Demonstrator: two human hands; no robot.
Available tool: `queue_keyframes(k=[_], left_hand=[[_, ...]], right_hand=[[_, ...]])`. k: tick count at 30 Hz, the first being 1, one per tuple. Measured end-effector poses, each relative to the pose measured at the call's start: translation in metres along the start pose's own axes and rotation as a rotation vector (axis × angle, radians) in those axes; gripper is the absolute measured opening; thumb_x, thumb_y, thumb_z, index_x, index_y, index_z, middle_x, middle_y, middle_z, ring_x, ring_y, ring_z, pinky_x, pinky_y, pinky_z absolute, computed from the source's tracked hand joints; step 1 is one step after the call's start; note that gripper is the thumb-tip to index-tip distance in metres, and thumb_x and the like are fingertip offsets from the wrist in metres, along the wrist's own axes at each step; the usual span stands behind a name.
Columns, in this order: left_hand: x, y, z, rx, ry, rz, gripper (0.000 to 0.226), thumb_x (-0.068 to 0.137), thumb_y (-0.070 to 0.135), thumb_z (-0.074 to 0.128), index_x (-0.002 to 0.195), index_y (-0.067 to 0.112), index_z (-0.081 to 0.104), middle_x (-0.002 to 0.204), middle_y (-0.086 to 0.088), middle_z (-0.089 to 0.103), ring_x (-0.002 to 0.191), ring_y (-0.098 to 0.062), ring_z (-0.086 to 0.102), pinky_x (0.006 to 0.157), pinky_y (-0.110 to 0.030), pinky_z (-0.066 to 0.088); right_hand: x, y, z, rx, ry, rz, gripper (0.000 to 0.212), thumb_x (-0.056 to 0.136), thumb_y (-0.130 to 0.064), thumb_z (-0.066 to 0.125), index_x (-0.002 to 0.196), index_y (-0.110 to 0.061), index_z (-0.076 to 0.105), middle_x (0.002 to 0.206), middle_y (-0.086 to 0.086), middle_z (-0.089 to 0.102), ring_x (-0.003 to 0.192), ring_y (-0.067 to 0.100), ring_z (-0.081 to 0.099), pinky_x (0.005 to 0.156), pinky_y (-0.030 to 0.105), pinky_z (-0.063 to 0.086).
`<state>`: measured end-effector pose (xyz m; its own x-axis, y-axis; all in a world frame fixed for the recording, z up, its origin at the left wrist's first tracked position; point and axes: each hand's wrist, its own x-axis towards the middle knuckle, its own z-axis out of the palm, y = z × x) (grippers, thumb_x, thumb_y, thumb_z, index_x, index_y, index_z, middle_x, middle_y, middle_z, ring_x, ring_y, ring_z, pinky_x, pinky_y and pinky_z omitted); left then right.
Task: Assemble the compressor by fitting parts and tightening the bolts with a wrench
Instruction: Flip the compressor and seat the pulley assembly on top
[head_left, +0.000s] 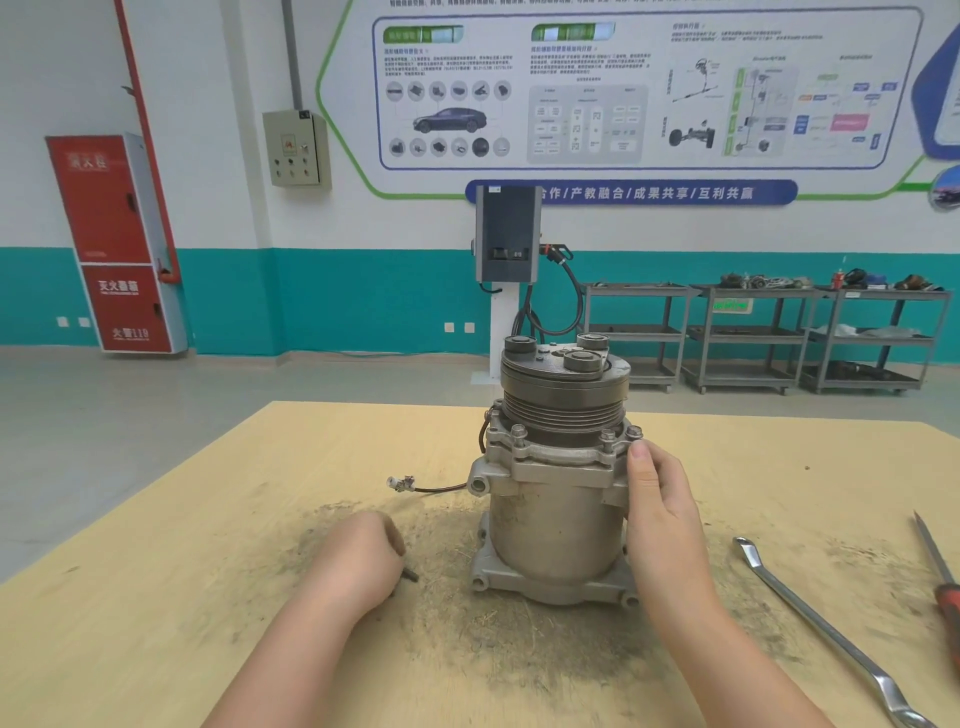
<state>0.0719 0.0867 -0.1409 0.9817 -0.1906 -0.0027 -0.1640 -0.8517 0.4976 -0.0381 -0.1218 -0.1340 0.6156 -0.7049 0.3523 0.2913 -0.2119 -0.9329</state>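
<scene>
The grey metal compressor (553, 530) stands upright in the middle of the wooden table (208, 597), its grooved pulley and clutch plate on top. Several bolts (518, 432) stick up from its upper flange. My right hand (660, 514) rests against the compressor's right side, thumb up by a flange bolt (634, 432). My left hand (358, 558) lies on the table to the left of the compressor, fingers curled round a small dark bolt (410, 574) whose tip pokes out. A long silver wrench (826, 631) lies on the table at the right, apart from both hands.
A screwdriver with a red handle (943, 582) lies at the table's right edge. A black wire with a white connector (402, 484) trails left from the compressor. Dark grime covers the table around the base. Shelving carts (753, 338) and a charging post (506, 249) stand behind.
</scene>
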Motion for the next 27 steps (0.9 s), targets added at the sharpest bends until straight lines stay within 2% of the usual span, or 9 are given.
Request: queue_keyframes(k=[2,4,8,11,14,17,19,23,27], left_hand=[[-0.002,0.004,0.004,-0.011,0.034,0.068,0.022,0.089,0.01,0.054,0.081,0.028,0.062,0.079,0.01,0.064,0.064,-0.009,0.061,0.049,-0.018,0.042],[-0.004,0.01,0.002,-0.104,0.114,0.175,0.017,0.094,0.014,0.056,0.086,0.028,0.064,0.08,0.019,0.06,0.065,-0.009,0.059,0.05,-0.015,0.041],[-0.018,0.034,-0.016,-0.596,0.371,0.355,0.014,0.093,0.019,0.064,0.084,0.029,0.069,0.081,0.014,0.07,0.071,-0.003,0.066,0.056,-0.009,0.045],[-0.026,0.053,-0.03,-0.834,0.422,0.49,0.016,0.091,0.013,0.066,0.084,0.027,0.071,0.081,0.009,0.073,0.074,-0.001,0.071,0.06,-0.01,0.049],[-0.025,0.066,-0.035,-0.724,0.492,0.63,0.014,0.088,0.01,0.07,0.081,0.022,0.072,0.083,0.008,0.07,0.075,0.0,0.069,0.068,-0.01,0.049],[-0.021,0.069,-0.034,-0.537,0.571,0.771,0.009,0.086,0.005,0.071,0.088,0.013,0.077,0.083,0.01,0.065,0.079,-0.002,0.063,0.074,-0.006,0.048],[-0.017,0.068,-0.034,-0.454,0.618,0.844,0.009,0.085,0.005,0.072,0.09,0.011,0.077,0.083,0.009,0.063,0.08,-0.004,0.061,0.075,-0.01,0.049],[-0.013,0.071,-0.037,-0.34,0.698,0.904,0.009,0.086,0.006,0.071,0.091,0.011,0.077,0.087,0.01,0.061,0.08,-0.007,0.058,0.074,-0.019,0.049],[-0.011,0.07,-0.036,-0.279,0.645,0.943,0.01,0.084,0.003,0.073,0.091,0.009,0.077,0.087,0.01,0.062,0.081,-0.007,0.057,0.075,-0.017,0.048]], right_hand=[[0.0,0.0,0.0,0.002,0.002,0.001,0.068,0.078,-0.068,0.036,0.13,-0.027,0.052,0.122,-0.018,0.057,0.108,-0.013,0.047,0.081,0.011,0.035],[0.0,0.0,0.0,0.003,0.001,0.003,0.068,0.078,-0.068,0.036,0.131,-0.027,0.051,0.121,-0.02,0.057,0.109,-0.01,0.049,0.08,0.012,0.036],[-0.001,-0.001,0.0,-0.006,-0.003,0.005,0.066,0.078,-0.069,0.034,0.129,-0.031,0.051,0.121,-0.019,0.056,0.104,-0.013,0.047,0.08,0.016,0.037],[-0.001,-0.002,0.002,0.004,0.007,0.0,0.062,0.079,-0.068,0.034,0.126,-0.032,0.05,0.12,-0.019,0.056,0.102,-0.015,0.048,0.079,0.011,0.035],[-0.001,-0.003,0.002,0.014,0.01,0.002,0.058,0.079,-0.066,0.035,0.124,-0.033,0.05,0.116,-0.025,0.055,0.094,-0.027,0.044,0.074,0.004,0.032],[-0.001,-0.004,0.002,0.015,0.004,-0.006,0.054,0.08,-0.064,0.035,0.121,-0.033,0.05,0.11,-0.029,0.055,0.088,-0.033,0.044,0.068,-0.002,0.034],[0.0,-0.004,0.002,0.022,0.007,-0.013,0.053,0.08,-0.063,0.036,0.12,-0.031,0.051,0.11,-0.028,0.054,0.086,-0.034,0.044,0.066,-0.006,0.033],[0.0,-0.004,0.002,0.026,0.015,-0.018,0.05,0.08,-0.062,0.035,0.117,-0.033,0.05,0.108,-0.028,0.054,0.085,-0.035,0.042,0.064,-0.008,0.031],[0.0,-0.004,0.002,0.029,0.016,-0.019,0.041,0.089,-0.055,0.038,0.12,-0.031,0.05,0.108,-0.03,0.051,0.084,-0.037,0.041,0.064,-0.009,0.03]])
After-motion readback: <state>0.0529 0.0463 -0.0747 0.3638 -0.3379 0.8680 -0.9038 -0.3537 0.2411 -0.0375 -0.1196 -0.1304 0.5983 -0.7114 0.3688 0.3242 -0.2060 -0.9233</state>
